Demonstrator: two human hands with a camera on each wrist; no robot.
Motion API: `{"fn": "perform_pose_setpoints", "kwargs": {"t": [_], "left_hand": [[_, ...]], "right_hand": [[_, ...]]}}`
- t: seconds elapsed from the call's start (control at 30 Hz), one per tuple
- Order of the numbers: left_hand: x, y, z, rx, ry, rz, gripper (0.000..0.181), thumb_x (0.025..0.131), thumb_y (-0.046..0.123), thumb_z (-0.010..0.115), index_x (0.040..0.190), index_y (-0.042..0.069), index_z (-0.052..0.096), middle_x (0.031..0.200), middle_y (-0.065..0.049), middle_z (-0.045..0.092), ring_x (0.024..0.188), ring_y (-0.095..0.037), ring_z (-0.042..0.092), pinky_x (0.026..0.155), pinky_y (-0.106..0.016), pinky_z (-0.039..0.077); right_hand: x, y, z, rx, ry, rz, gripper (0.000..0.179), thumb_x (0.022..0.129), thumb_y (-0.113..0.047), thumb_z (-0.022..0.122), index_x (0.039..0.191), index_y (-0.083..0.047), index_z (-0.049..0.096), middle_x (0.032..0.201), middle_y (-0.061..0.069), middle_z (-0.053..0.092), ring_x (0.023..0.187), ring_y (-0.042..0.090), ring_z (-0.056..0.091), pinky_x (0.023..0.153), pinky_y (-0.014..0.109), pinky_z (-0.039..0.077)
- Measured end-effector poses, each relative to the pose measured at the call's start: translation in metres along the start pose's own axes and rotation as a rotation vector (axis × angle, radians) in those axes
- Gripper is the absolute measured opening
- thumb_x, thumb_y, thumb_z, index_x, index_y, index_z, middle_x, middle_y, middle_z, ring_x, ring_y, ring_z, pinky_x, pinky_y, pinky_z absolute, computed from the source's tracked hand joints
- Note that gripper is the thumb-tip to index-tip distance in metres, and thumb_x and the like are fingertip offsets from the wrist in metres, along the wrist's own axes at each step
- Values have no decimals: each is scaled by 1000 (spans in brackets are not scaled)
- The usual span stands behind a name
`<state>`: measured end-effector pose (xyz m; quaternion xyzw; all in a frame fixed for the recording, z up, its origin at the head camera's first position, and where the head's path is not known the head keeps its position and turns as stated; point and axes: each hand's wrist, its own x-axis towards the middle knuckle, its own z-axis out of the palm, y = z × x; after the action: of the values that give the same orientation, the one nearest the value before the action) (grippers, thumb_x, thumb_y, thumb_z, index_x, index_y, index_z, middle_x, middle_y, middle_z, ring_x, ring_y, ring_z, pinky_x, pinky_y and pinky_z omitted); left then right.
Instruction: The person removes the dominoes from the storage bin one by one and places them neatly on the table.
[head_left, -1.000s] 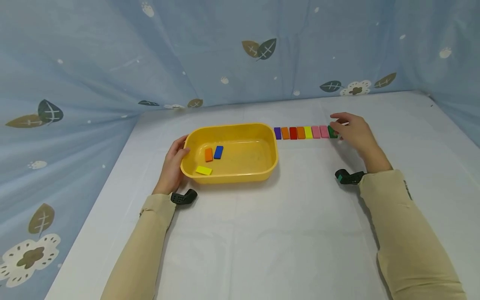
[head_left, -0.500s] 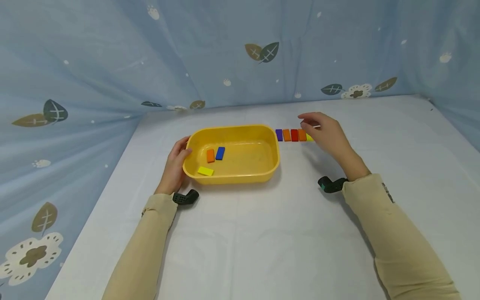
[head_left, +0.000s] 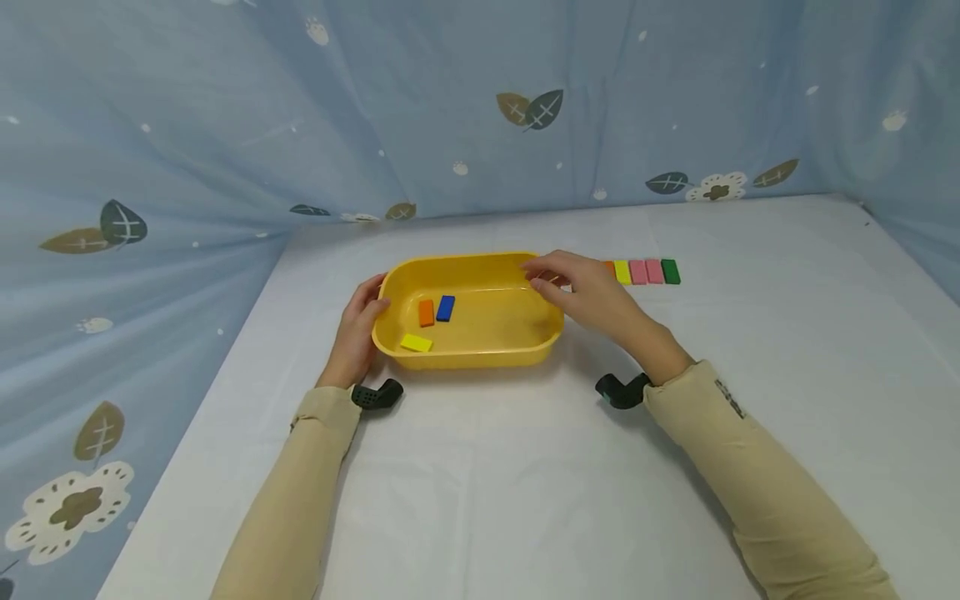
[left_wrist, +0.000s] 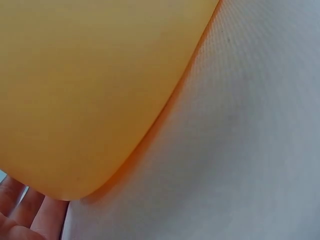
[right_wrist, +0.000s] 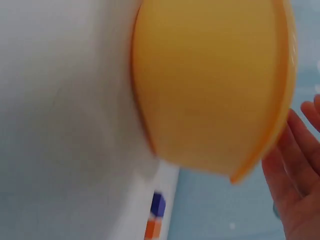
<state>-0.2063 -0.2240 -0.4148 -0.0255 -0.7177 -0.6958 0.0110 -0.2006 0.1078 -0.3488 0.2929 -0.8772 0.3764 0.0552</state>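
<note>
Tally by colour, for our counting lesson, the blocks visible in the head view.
Orange blocks: 2 (one partly behind the right hand)
Yellow blocks: 2
Pink blocks: 2
Blue block: 1
Green block: 1
Total visible: 8

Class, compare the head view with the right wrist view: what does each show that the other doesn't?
Only the head view shows the left hand, blue block, yellow blocks, pink blocks and green block.
Only the right wrist view shows the purple block.
Both show the yellow tub, right hand, orange blocks, white tabletop and blue cloth.
</note>
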Motion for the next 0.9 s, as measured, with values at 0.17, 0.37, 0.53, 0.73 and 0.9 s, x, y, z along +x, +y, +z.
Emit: {"fn": "perform_pose_setpoints", "kwargs": {"t": [0.17, 0.37, 0.53, 0.73, 0.9], "left_hand": [[0, 0, 0, -1, 8, -10, 43, 91, 20, 44, 133, 21, 37, 134, 1, 36, 118, -18, 40, 95, -25, 37], [0, 1, 0, -5, 8, -9, 42, 91, 19, 44, 133, 21, 37, 134, 1, 37, 117, -18, 41, 95, -26, 38], [0, 0, 0, -2, 11, -10, 42, 92, 18, 43, 133, 21, 36, 135, 1, 36, 118, -18, 40, 96, -27, 37], [-2, 2, 2, -28, -1, 5, 41, 92, 16, 42, 133, 19, 36, 134, 0, 36, 118, -19, 40, 96, -27, 37], [-10, 12, 3, -8, -13, -1, 43, 92, 14, 40, 135, 17, 34, 135, -1, 35, 119, -20, 39, 97, -29, 36]], "right_hand": [[13, -19, 20, -18, -140, 24, 31, 89, -25, 53, 118, -15, 56, 105, -3, 57, 92, 11, 53, 81, 29, 47], [30, -44, 45, -34, -210, 30, 39, 90, -30, 50, 126, -16, 49, 102, -4, 58, 90, 11, 54, 78, 25, 46], [44, -57, 69, -47, -276, 83, 37, 89, -31, 51, 124, -19, 52, 100, -8, 57, 85, 9, 51, 76, 23, 44], [55, -69, 93, -32, -307, 72, 37, 88, -28, 52, 123, -15, 54, 103, -4, 56, 86, 10, 50, 79, 23, 43], [54, -76, 104, -76, -356, 37, 41, 90, -37, 48, 125, -16, 51, 120, -2, 52, 100, 10, 48, 92, 25, 39]]}}
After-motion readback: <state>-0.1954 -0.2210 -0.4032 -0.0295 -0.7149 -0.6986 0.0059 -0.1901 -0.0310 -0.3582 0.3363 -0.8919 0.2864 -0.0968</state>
